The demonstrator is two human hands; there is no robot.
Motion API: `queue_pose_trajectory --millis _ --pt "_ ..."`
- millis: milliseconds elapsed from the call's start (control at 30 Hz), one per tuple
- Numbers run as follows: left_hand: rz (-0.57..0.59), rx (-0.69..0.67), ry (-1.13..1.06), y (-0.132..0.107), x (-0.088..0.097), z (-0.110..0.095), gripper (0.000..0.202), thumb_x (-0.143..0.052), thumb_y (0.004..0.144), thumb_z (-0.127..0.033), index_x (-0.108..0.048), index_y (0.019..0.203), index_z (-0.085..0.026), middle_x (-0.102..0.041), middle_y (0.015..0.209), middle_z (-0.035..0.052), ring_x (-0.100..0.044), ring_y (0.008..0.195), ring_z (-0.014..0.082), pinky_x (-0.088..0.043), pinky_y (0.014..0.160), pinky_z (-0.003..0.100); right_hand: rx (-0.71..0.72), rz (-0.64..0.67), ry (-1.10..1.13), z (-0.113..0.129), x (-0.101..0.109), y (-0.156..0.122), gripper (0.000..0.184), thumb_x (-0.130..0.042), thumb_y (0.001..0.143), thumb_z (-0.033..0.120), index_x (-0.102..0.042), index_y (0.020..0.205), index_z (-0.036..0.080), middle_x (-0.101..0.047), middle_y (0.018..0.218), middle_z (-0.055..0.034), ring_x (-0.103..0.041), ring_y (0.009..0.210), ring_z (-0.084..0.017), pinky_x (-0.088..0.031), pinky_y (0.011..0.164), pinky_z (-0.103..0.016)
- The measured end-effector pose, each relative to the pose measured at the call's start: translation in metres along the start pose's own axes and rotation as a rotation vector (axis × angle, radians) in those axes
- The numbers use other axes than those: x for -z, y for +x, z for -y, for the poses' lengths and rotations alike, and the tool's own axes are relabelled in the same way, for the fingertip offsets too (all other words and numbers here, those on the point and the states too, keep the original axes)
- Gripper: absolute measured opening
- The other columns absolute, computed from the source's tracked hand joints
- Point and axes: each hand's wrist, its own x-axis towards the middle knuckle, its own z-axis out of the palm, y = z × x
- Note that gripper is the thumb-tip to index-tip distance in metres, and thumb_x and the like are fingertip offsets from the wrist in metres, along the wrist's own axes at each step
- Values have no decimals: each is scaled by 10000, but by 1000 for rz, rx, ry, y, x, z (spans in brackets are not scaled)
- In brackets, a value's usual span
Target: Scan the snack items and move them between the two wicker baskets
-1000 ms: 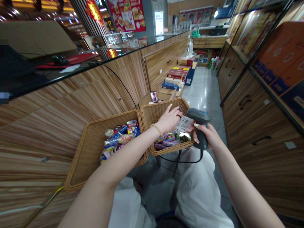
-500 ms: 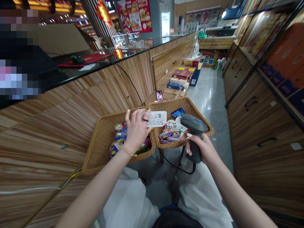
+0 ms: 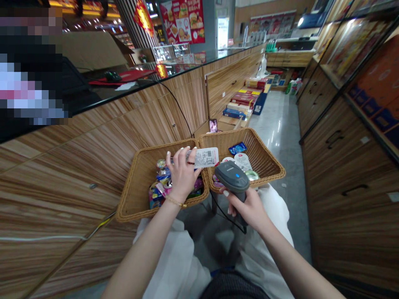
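Now right fingers (image 3: 236, 202) gripping a grey plastic scanner (image 3: 230, 175) have neared left fingers (image 3: 183, 157) pinching a flat white package (image 3: 206, 158), seemingly scannable.

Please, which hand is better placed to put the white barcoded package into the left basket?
Probably the left hand: it holds the white barcoded package and is over the left wicker basket. The right hand is occupied by the handheld barcode scanner.

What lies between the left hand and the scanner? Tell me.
Head view: a white labelled package, held by the left hand, over the adjoining basket rims.
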Motion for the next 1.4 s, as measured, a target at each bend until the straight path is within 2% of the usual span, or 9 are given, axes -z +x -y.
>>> queue_pose_trajectory --millis 400,567,1033,1133,1233,1333,1400 --pt "-38 23 50 -4 -3 4 736 -797 843 -303 -478 1502 -226 -537 1503 177 -450 1423 370 -147 1265 639 48 -18 -177 -5 -2 1 136 -631 882 333 -643 868 198 -677 515 3 -643 435 -186 -509 491 -264" --pt "-38 33 38 -5 -4 5 729 -787 853 -312 -476 1506 -220 -531 1504 181 -446 1425 369 -141 1268 637 84 -27 -242 -2 -3 1 133 -628 874 333 -611 811 218 -690 528 -2 -665 450 -200 -514 497 -271" --pt "-21 56 33 -5 -3 4 700 -760 869 -309 -481 1504 -217 -526 1505 181 -437 1429 371 -154 1267 637 74 -49 -254 -2 -2 0 150 -628 877 347 -629 817 210 -688 520 -3 -644 425 -191 -524 491 -267" --pt "-23 110 38 -5 -3 4 717 -752 869 -318 -469 1515 -195 -514 1504 195 -431 1428 383 -155 1269 637 80 -49 -251 -4 -1 -1 148 -630 875 340 -639 821 202 -685 518 -5 -639 420 -188 -521 484 -263" --pt "-47 225 68 -5 -2 4 723 -726 885 -352 -454 1524 -151 -497 1506 222 -417 1431 403 -164 1259 655 80 -50 -244 -8 2 -2 160 -632 880 342 -649 818 195 -691 524 -16 -650 437 -192 -524 487 -261" --pt "-81 343 110 -5 -2 6 767 -672 922 -398 -385 1561 -87 -445 1546 257 -366 1464 421 -167 1252 666 72 -84 -220 -10 8 -3 201 -643 888 374 -635 790 199 -690 522 -26 -660 452 -197 -529 495 -261" --pt "-82 375 118 -5 -2 7 789 -633 944 -416 -332 1587 -72 -410 1579 263 -331 1488 420 -159 1254 667 59 -122 -197 -9 12 -3 243 -668 879 416 -621 768 205 -688 516 -29 -658 444 -197 -530 494 -264"
